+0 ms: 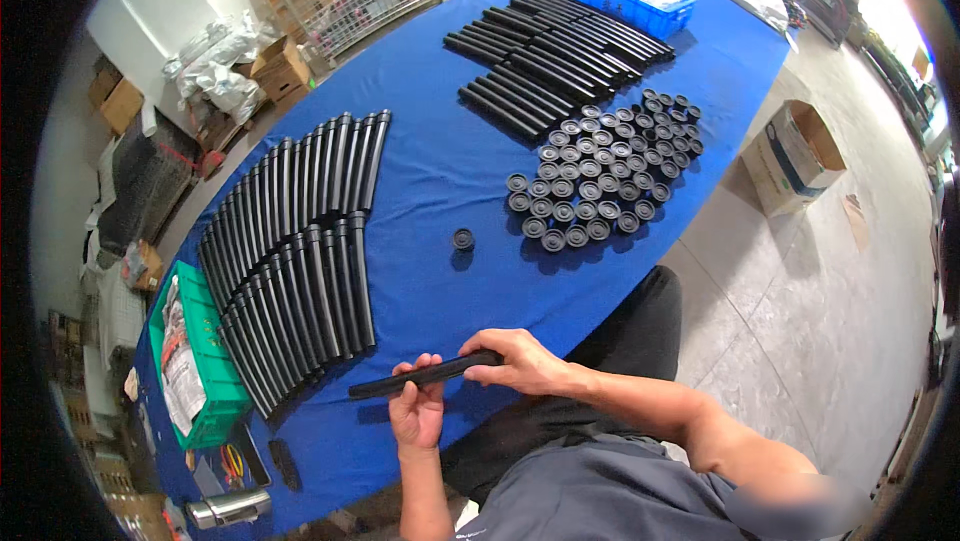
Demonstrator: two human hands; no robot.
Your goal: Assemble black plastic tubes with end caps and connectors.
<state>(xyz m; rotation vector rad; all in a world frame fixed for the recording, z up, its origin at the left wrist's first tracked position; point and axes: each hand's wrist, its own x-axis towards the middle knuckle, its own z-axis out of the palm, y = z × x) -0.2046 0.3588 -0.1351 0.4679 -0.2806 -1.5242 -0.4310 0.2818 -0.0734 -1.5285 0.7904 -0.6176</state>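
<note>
1. A person's two bare hands held a single black tube [455, 369] above the near edge of a table [420, 176] covered in blue cloth. The tube lay slantwise across the front of the person's body, its left end slightly lower in view.
2. The left hand [420, 411], palm turned up, gripped the tube left of its middle, with the thumb on the near side and the fingertips showing beyond it. The tube's left end stuck out past this hand.
3. The right hand [525, 361] was closed over the tube's right end, its fingers curled across the top.
4. Straight ahead of the hands, one round black cap [463, 239] sat alone on the cloth. To its right, many similar caps [590, 169] stood in a loose cluster.
5. Beyond the cluster lay rows of black tubes [555, 61], side by side, near a blue crate [630, 13] containing pale plastic.
6. On the left, two rows of tubes with thicker ends [300, 271] fanned beside a green crate [220, 418].
7. Near that crate lay a tool with red and yellow handles [232, 463]. A cardboard box [795, 161] stood on the floor at right.
</note>
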